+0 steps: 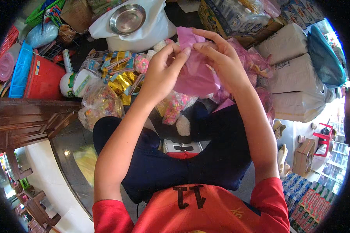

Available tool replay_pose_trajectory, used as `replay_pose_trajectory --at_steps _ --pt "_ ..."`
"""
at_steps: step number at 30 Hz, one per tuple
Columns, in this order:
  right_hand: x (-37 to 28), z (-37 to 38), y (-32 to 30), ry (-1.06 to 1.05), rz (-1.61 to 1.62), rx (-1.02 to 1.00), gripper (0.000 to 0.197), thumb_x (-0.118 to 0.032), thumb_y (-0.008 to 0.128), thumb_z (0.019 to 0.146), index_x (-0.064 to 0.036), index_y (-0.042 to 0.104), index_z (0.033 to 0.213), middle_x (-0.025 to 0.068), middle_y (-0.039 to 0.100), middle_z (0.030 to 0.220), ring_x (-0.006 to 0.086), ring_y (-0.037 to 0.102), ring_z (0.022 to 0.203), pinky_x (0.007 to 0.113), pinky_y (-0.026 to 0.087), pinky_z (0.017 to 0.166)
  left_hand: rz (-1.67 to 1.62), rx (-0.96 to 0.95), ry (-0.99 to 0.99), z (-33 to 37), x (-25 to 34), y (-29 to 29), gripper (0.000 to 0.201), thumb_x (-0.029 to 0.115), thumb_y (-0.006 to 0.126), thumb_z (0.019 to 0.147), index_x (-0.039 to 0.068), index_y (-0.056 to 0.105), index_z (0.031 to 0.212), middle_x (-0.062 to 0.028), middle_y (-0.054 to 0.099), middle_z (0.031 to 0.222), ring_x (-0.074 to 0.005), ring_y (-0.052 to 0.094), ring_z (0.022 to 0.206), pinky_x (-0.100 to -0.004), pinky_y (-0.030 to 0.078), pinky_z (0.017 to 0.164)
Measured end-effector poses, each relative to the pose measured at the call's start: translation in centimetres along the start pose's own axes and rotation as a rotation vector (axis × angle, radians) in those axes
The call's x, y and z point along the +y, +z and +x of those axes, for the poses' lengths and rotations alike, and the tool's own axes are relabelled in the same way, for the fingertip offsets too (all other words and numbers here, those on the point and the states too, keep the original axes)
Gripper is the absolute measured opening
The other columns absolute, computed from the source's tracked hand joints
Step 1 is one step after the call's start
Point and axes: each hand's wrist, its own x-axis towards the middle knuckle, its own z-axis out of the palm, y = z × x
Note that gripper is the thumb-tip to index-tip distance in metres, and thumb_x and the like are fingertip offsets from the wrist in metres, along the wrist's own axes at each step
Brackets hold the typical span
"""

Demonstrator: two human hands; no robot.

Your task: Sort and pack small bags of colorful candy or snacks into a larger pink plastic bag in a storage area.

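Note:
Both hands hold a pink plastic bag [198,79] up in front of me by its upper part, and its body hangs below the fingers. My left hand [164,69] is closed, thumb against the curled fingers at the bag's left edge. Thumb and fingers of my right hand [223,58] pinch the bag from the other side. Below it lie clear bags of pink and yellow pellet-like pieces [174,110] and a small whitish bag [183,126]. Gold and blue packets [122,73] are heaped left of my left hand. More pink bags [252,62] lie beyond my right hand.
A white sack [151,33] with a metal bowl [127,19] on it stands ahead. Wrapped white bales [293,73] are stacked at the right. A red tub [44,77], a blue basket [21,70] and a wooden cabinet [27,122] line the left side.

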Motion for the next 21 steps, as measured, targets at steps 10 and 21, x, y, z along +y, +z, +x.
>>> replay_pose_trajectory --at_steps 10,21 --pt "0.1 0.4 -1.2 -0.009 -0.110 0.080 0.037 -0.010 0.064 0.092 -0.0048 0.057 0.128 0.0018 0.068 0.096 0.0076 0.061 0.087 0.022 0.047 0.078 0.025 0.076 0.014 0.4 0.0 -0.5 0.027 0.032 0.057 0.100 0.007 0.062 0.092 0.0043 0.057 0.071 -0.0036 0.051 0.062 -0.0211 0.039 0.056" --pt "0.8 2.2 -5.0 -0.430 -0.743 0.354 0.038 -0.008 0.062 0.085 -0.0104 0.059 0.122 0.0079 0.067 0.083 0.0154 0.063 0.072 0.030 0.050 0.067 -0.076 0.237 -0.136 1.4 0.4 -3.6 0.023 0.029 0.059 0.099 0.008 0.066 0.102 0.0003 0.067 0.087 -0.0069 0.059 0.072 -0.0233 0.047 0.066"
